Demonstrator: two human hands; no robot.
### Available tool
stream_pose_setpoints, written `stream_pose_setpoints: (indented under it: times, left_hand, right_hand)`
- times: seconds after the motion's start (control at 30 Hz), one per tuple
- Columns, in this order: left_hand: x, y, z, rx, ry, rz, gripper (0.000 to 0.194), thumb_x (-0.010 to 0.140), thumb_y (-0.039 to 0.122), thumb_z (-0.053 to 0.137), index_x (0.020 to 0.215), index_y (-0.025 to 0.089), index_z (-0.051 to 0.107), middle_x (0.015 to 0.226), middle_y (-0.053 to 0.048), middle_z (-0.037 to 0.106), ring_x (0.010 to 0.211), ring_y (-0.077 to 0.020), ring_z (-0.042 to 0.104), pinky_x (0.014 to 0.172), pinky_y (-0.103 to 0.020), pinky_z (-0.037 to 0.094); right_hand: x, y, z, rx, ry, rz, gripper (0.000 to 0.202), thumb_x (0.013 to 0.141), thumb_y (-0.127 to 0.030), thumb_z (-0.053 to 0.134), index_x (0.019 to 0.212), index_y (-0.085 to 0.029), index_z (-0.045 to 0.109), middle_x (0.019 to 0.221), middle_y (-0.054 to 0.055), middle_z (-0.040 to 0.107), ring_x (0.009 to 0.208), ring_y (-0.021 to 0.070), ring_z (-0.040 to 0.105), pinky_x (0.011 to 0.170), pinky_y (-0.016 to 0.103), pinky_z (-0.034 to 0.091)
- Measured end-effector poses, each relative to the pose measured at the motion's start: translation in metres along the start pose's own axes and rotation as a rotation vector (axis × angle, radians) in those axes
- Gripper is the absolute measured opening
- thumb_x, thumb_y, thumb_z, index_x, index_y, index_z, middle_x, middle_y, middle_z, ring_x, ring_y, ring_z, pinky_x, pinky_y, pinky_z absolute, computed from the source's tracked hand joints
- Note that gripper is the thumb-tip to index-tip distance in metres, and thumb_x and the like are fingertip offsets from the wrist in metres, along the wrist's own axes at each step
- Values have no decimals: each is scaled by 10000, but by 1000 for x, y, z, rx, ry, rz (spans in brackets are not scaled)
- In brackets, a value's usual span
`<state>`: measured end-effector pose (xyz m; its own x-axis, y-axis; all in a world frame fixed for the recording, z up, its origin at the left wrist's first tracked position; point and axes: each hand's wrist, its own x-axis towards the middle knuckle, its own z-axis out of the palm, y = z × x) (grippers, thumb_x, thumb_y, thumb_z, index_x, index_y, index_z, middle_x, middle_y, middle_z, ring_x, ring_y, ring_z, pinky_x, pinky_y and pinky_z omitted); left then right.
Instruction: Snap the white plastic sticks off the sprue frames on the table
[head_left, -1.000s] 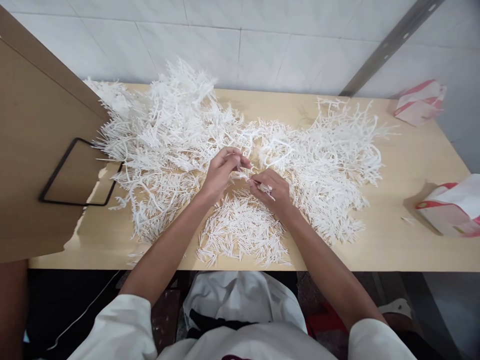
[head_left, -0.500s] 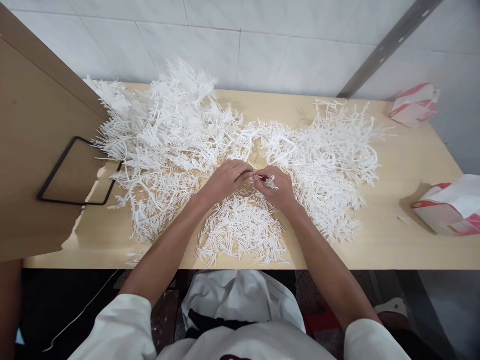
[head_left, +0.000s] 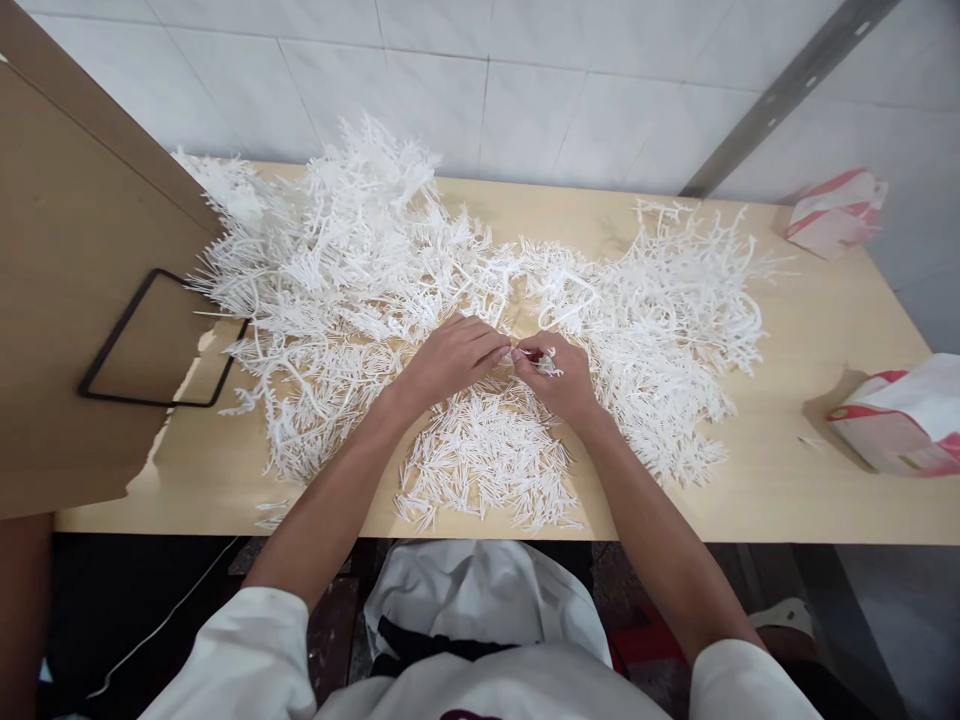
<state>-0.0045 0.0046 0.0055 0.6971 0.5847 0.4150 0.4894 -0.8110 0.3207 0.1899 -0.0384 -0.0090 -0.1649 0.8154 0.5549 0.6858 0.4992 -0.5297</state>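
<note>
Near the middle of the table my right hand [head_left: 559, 375] is closed round a white branched piece [head_left: 553, 366], thin and plastic-looking, whose knobbly end sticks out between the fingers. My left hand [head_left: 457, 355] is pinched, its fingertips meeting those of my right hand. What lies between the left fingertips is too small and hidden to make out. Below both hands spreads a pile of short, thin white sticks [head_left: 491, 460]. Tangled white branched pieces are heaped high to the left [head_left: 337, 240], and a looser heap of them [head_left: 675, 270] lies to the right.
On the left stands a cardboard panel [head_left: 90, 250] with a torn lower edge and a black rectangular frame [head_left: 124, 325] against it. Two red-and-white paper packages [head_left: 900, 425] [head_left: 836, 215] sit at the right. A tiled wall [head_left: 540, 100] and slotted metal post [head_left: 787, 95] rise behind the table [head_left: 780, 450].
The view has shifted slightly, so everything sits a little further right. My hands keep the same pinched pose, fingertips together, with the branched piece still in my right hand.
</note>
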Motion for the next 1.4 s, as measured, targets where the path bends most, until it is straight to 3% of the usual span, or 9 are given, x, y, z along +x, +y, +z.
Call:
stream_pose_setpoints:
  times: [0.3, 0.4, 0.5, 0.63, 0.83, 1.07, 1.17, 1.23, 1.4]
  left_hand:
    - [10, 13, 8, -883, 142, -504, 245, 918, 391, 515, 823, 178, 592, 725, -13, 624, 644, -90, 577, 623, -240, 473]
    - [8, -1, 10, -986, 439, -683, 234, 926, 387, 499, 823, 187, 562, 725, -5, 608, 567, -70, 573, 578, -231, 484]
    - [6, -9, 7, -986, 516, -633, 125, 908, 294, 518, 914, 198, 598, 941, -24, 660, 668, -75, 638, 634, -240, 505]
    - [6, 0, 0, -949, 266, -470, 295, 827, 83, 486, 1039, 224, 636, 1083, -20, 684, 1065, -139, 627, 930, -316, 482]
    - [6, 9, -4, -670, 66, -354, 228, 913, 342, 503, 857, 193, 666, 849, -20, 688, 792, -119, 606, 744, -277, 464]
    - [7, 6, 10, -782, 234, -529, 141, 869, 241, 575, 752, 176, 619, 650, 10, 614, 597, -81, 564, 600, -234, 454]
    - [5, -9, 5, -880, 480, -726, 220, 935, 260, 456, 747, 195, 551, 563, 41, 516, 474, -66, 501, 485, -210, 410]
    - [3, -19, -2, -900, 591, -699, 213, 926, 262, 484, 731, 192, 538, 569, 45, 505, 471, -63, 503, 492, -210, 417]
    - [4, -10, -13, -854, 410, -476, 194, 879, 185, 536, 1034, 227, 646, 1009, -19, 693, 974, -131, 644, 873, -304, 496]
  right_hand:
    - [2, -13, -2, -50, 33, -268, 97, 859, -170, 545, 790, -224, 588, 621, -33, 581, 576, 100, 494, 578, 265, 417]
    - [-1, -25, -1, -25, -58, -406, 137, 841, -104, 520, 784, -221, 565, 608, -45, 574, 563, 92, 482, 582, 260, 419]
    - [-4, -31, 2, -9, -75, -359, 88, 859, -146, 541, 811, -211, 575, 640, -30, 592, 597, 97, 506, 606, 261, 435]
    - [-5, -24, 8, -8, 35, -146, 58, 888, -204, 542, 869, -215, 595, 706, -5, 622, 660, 115, 542, 646, 277, 453]
    - [-3, -12, 7, -94, 101, -64, 60, 894, -233, 542, 876, -220, 597, 728, 1, 633, 674, 125, 549, 674, 297, 445]
    - [0, -16, 6, -91, 44, -223, 101, 862, -167, 537, 778, -215, 565, 648, -16, 588, 610, 107, 501, 603, 272, 418]
    - [-5, -26, 8, -4, -28, -327, 155, 850, -113, 501, 759, -221, 566, 595, -40, 557, 557, 91, 468, 559, 258, 396]
    - [-7, -33, 10, 82, -85, -327, 118, 864, -135, 525, 808, -216, 588, 621, -37, 580, 579, 89, 497, 564, 253, 414]
    - [0, -33, 7, 250, 50, 26, 70, 888, -274, 592, 869, -229, 643, 787, -4, 646, 699, 96, 567, 625, 262, 462]
